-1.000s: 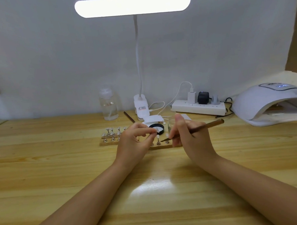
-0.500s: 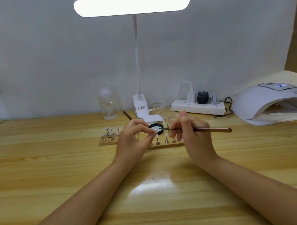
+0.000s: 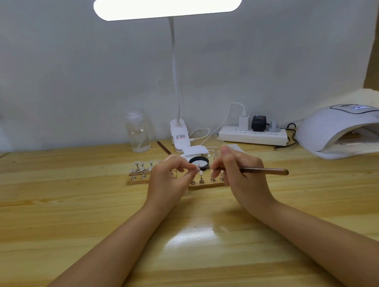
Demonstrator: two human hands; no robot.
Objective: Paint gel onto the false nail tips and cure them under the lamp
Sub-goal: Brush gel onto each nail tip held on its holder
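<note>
painting looked to be the step in hand: the left hand [image 3: 167, 179] pinched a nail tip [image 3: 196, 166] on its stand, just beyond its fingertips; the right hand [image 3: 240, 173] gripped the brush [image 3: 263, 171], bristles hidden. next, the brush likely needed a steady stroke onto that tip.
</note>
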